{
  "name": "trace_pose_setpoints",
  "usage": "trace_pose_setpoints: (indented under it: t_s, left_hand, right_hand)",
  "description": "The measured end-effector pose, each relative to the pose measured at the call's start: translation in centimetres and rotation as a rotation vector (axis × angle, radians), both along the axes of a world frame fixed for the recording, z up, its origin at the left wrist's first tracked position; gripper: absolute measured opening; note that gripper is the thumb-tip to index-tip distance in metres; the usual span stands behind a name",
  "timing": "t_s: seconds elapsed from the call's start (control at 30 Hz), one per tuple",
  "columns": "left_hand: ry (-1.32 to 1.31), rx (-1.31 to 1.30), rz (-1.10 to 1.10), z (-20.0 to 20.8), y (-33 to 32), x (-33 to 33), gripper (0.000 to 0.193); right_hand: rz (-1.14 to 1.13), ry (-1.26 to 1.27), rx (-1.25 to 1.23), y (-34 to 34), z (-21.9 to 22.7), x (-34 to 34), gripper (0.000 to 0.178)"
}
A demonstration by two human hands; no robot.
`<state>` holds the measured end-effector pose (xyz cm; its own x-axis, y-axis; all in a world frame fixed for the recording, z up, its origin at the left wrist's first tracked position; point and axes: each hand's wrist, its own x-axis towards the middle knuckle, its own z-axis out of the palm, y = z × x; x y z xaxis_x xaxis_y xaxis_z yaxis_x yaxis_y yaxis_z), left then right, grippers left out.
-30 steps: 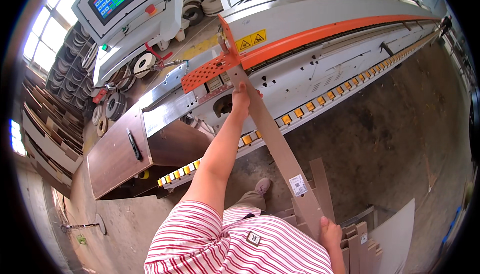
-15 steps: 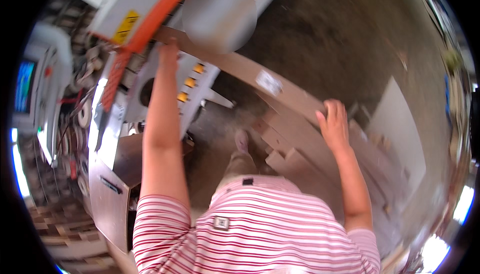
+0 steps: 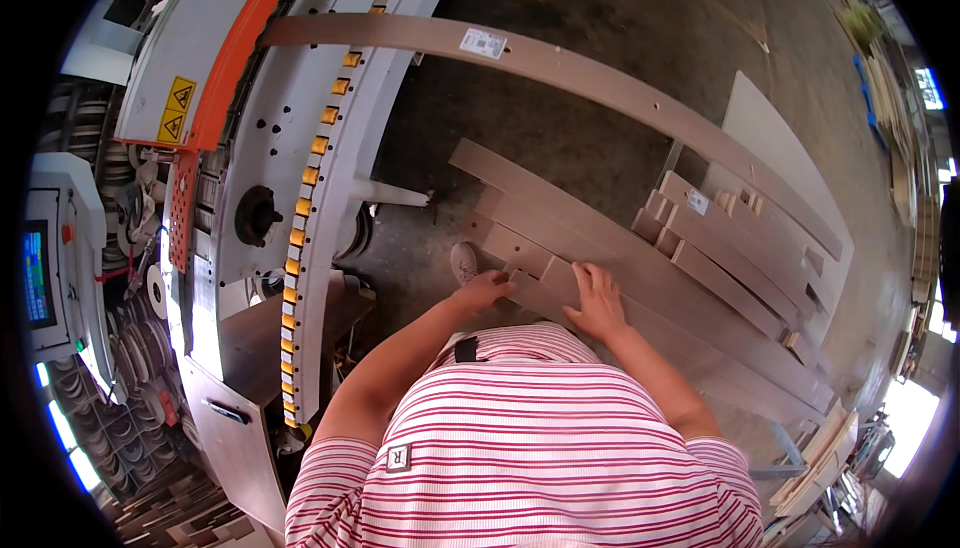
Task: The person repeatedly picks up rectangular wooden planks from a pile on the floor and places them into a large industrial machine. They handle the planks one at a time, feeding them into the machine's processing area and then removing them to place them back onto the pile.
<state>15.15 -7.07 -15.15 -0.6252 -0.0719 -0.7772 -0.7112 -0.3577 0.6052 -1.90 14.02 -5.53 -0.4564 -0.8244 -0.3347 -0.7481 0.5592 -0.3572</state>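
My left hand is low in front of my waist, its fingers closed at the left end of a narrow brown board. My right hand lies over the same stack a little farther right, its thumb spread away from its outstretched fingers. Beneath and beyond both hands, several brown boards lie stacked at an angle, with uneven ends. A long brown strip with a white label stretches from the machine across to the far right, apart from both hands.
On the left stands a white and orange machine with a row of yellow rollers. A control screen is at the far left. Shorter labelled boards lie beyond the stack, beside a pale panel.
Both hands have let go of the long strip and come down to the stacked boards near my waist. The strip now rests across the machine's roller edge. My view has shifted.
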Motion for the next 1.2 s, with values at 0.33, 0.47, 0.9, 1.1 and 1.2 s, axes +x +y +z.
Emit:
trace_pose_setpoints:
  t_s: [0.33, 0.47, 0.9, 1.1, 1.2]
  left_hand:
    - [0.118, -0.130, 0.367, 10.4, -2.8, -2.9, 0.037]
    - [0.121, -0.356, 0.620, 17.0, -10.6, -4.0, 0.029]
    - [0.555, -0.177, 1.203, 23.2, -14.2, -1.2, 0.041]
    - [0.360, -0.550, 1.492, 18.7, -22.4, 4.4, 0.036]
    - [0.300, -0.674, 1.442, 17.9, -24.5, 4.8, 0.034]
  right_hand:
    - [-0.036, -0.059, 0.079, 7.6, 6.2, -0.8, 0.089]
    - [-0.119, 0.063, 0.241, 15.1, 7.9, -3.9, 0.090]
    - [-0.167, -1.012, 0.453, 1.8, 12.2, -9.1, 0.033]
    - [-0.190, -0.777, 0.280, 17.7, 2.6, -7.1, 0.028]
    - [-0.243, -0.549, 0.163, 16.4, 3.1, -5.6, 0.034]
